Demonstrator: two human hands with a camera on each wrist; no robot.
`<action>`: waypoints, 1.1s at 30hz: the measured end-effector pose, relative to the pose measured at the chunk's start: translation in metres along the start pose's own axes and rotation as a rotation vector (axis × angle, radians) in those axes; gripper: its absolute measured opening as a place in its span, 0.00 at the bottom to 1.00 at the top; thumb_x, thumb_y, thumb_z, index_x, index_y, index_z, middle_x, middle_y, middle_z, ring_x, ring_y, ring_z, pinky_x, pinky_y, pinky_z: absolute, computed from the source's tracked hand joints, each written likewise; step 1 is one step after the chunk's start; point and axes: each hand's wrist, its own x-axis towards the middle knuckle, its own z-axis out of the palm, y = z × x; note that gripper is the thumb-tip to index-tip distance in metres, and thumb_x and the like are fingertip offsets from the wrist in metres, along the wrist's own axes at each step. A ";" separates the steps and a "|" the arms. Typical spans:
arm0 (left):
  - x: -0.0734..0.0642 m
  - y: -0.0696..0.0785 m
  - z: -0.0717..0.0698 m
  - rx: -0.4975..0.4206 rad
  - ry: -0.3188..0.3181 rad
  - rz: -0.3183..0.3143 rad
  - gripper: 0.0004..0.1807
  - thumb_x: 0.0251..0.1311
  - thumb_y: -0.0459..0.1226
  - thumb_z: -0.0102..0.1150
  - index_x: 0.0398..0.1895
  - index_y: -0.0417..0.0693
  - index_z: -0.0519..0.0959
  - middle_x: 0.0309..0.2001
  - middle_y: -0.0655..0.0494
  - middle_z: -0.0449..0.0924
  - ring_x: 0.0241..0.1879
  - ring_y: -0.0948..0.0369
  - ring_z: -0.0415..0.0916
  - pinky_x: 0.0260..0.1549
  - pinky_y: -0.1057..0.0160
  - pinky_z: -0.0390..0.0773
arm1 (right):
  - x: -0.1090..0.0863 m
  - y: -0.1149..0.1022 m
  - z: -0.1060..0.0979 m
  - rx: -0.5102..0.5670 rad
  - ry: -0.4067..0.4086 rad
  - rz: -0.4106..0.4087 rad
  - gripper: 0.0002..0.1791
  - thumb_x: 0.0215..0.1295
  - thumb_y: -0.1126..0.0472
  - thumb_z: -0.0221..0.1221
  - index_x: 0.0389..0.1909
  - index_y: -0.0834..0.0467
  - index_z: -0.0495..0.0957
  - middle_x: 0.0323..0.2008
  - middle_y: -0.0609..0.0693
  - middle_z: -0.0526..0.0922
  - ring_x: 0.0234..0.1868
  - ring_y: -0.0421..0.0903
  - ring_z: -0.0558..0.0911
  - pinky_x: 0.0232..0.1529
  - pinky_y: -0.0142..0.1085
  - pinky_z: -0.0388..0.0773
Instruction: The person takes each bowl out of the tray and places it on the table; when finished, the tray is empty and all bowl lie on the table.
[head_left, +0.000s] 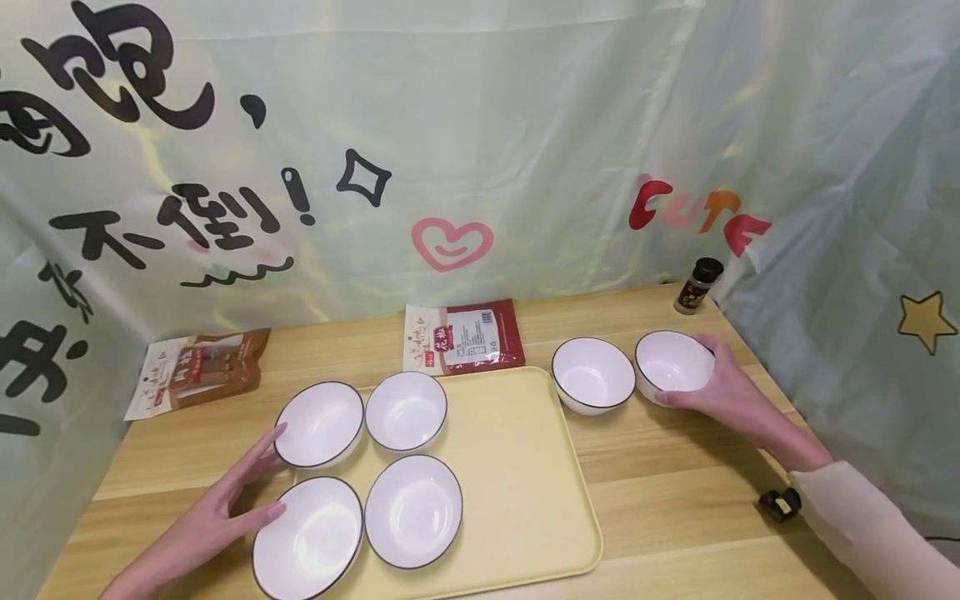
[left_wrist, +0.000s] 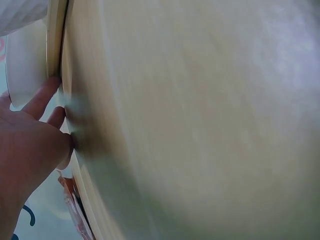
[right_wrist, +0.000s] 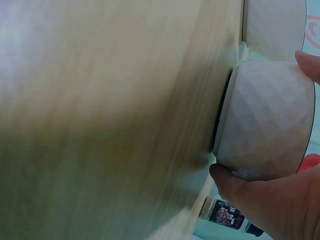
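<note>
My right hand point(head_left: 716, 383) grips a white bowl point(head_left: 672, 367) with a dark rim at the table's right side, thumb and fingers on opposite sides. In the right wrist view, this faceted bowl point(right_wrist: 267, 120) stands close over the wood. A matching bowl point(head_left: 592, 375) stands just left of it. My left hand point(head_left: 217, 508) is at the tray's left side, fingers spread and fairly straight. Its index fingertip is at the rim of the rear left bowl point(head_left: 322, 425), its thumb at the front left bowl point(head_left: 309, 542). Two more bowls, one rear point(head_left: 407, 410) and one front point(head_left: 414, 512), sit beside these.
The yellow tray point(head_left: 525, 483) lies under the left group of bowls. Behind are a brown packet point(head_left: 202, 371), a red packet point(head_left: 465, 336) and a black-capped spice jar point(head_left: 697, 286). A small black object point(head_left: 780, 504) lies near my right sleeve. Printed cloth point(head_left: 525, 150) surrounds the table.
</note>
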 end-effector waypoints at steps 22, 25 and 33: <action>0.002 0.001 0.000 -0.014 -0.003 0.006 0.52 0.76 0.36 0.66 0.92 0.69 0.44 0.77 0.34 0.67 0.65 0.84 0.60 0.61 0.22 0.67 | -0.008 0.000 0.003 0.027 -0.038 -0.030 0.70 0.62 0.53 0.79 0.86 0.66 0.35 0.78 0.76 0.51 0.67 0.70 0.67 0.58 0.49 0.69; 0.002 0.001 -0.001 -0.002 0.002 0.021 0.52 0.76 0.36 0.67 0.92 0.68 0.45 0.77 0.36 0.68 0.66 0.83 0.61 0.66 0.48 0.73 | -0.011 -0.001 0.002 0.023 -0.046 -0.018 0.71 0.63 0.51 0.79 0.86 0.65 0.34 0.78 0.76 0.49 0.69 0.70 0.66 0.60 0.53 0.68; 0.000 0.000 -0.002 0.004 0.009 0.047 0.52 0.75 0.35 0.67 0.92 0.67 0.46 0.76 0.37 0.69 0.67 0.82 0.63 0.56 0.77 0.66 | -0.014 -0.008 0.002 0.128 -0.027 0.047 0.68 0.72 0.48 0.71 0.88 0.60 0.26 0.80 0.79 0.44 0.77 0.73 0.53 0.72 0.68 0.55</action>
